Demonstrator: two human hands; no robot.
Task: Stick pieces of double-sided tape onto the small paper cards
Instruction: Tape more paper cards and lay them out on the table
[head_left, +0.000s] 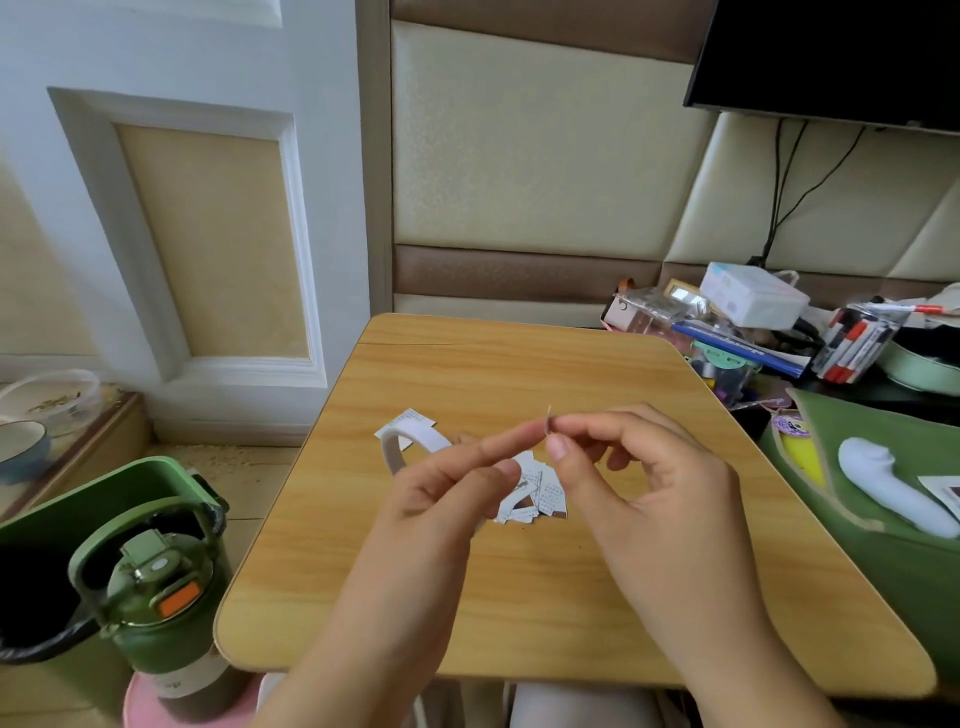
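A tiny, thin paper piece is pinched edge-on between the right hand and the fingertips of the left hand above a light wooden table. A heap of small printed paper cards and a white roll of double-sided tape are seen lying beneath. A green flask is seen at lower left.

Print on the small paper cards is too tiny to read.
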